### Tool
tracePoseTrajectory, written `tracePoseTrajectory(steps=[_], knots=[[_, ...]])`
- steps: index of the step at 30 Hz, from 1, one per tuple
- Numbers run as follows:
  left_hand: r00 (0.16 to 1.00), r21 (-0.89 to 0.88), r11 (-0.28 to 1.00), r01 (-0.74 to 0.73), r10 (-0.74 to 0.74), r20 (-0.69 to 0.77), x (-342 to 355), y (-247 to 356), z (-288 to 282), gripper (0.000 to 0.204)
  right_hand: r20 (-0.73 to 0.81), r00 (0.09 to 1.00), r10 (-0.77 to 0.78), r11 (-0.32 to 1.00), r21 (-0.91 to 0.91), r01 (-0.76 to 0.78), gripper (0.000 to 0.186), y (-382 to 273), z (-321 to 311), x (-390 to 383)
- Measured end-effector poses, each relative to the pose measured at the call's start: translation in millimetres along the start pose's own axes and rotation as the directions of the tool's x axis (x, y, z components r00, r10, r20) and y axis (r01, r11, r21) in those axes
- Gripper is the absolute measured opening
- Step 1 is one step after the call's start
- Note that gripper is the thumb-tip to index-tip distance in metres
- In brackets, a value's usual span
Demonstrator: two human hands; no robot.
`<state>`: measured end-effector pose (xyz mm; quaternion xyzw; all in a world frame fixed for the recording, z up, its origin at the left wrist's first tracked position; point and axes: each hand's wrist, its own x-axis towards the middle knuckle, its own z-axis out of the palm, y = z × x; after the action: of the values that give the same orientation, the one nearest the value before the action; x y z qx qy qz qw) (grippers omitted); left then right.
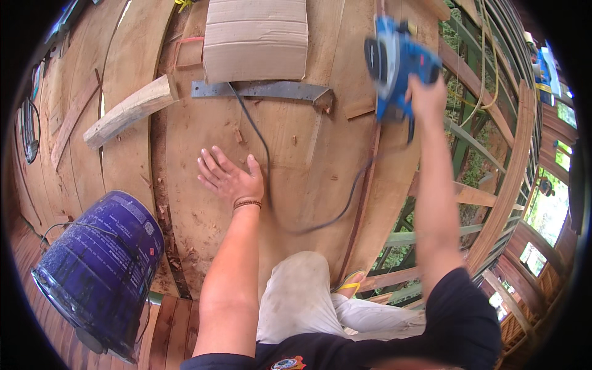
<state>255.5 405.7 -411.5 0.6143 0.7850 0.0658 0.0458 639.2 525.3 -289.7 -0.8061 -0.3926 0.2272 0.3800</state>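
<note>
My right hand (425, 95) grips the handle of a blue power planer (394, 61) held at the upper right, slightly blurred by motion. Its dark cord (320, 225) loops over the plywood-like boards (302, 172). My left hand (231, 179) rests on those boards with fingers spread and nothing in it, just left of the cord. Above it lie a long metal strip (259, 90), crossed at an angle by a short piece at its right end, and a cardboard sheet (255, 37). A cut wooden piece (129, 111) lies to the upper left of my left hand.
A purple bucket (98, 265) lies tipped at lower left. Thin wood strips (77, 117) lie at left. At right the boards end at an open frame of beams (468, 191) with greenery visible below, and a yellow hose (493, 74) hangs there. My knee (296, 277) is at bottom centre.
</note>
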Motion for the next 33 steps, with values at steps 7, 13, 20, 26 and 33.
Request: tracePoseTrajectory(steps=[7, 13, 20, 26, 33], knots=[[1.0, 0.008, 1.0, -0.022, 0.023, -0.022, 1, -2, 1, 0.093, -0.134, 0.952, 0.277, 0.96, 0.069, -0.27, 0.041, 21, -27, -182], [1.0, 0.009, 1.0, -0.012, 0.012, 0.005, 0, -2, 0, 0.094, -0.093, 0.988, 0.127, 0.992, -0.011, -0.129, 0.019, -1, -7, -52], [0.999, 0.03, 0.999, -0.015, 0.013, 0.039, 1, -1, -3, 0.093, -0.078, 0.99, -0.114, 0.991, 0.057, 0.119, 0.02, -26, 53, 184], [0.999, 0.014, 1.0, -0.009, 0.009, 0.048, 0, -2, -3, 0.092, 0.061, 0.996, -0.061, 0.998, 0.017, 0.06, 0.02, -26, 42, 159], [1.0, -0.009, 1.0, -0.013, 0.013, -0.015, -1, -3, 1, 0.088, -0.031, 0.988, 0.151, 0.988, 0.023, -0.151, 0.036, 41, -36, -143]])
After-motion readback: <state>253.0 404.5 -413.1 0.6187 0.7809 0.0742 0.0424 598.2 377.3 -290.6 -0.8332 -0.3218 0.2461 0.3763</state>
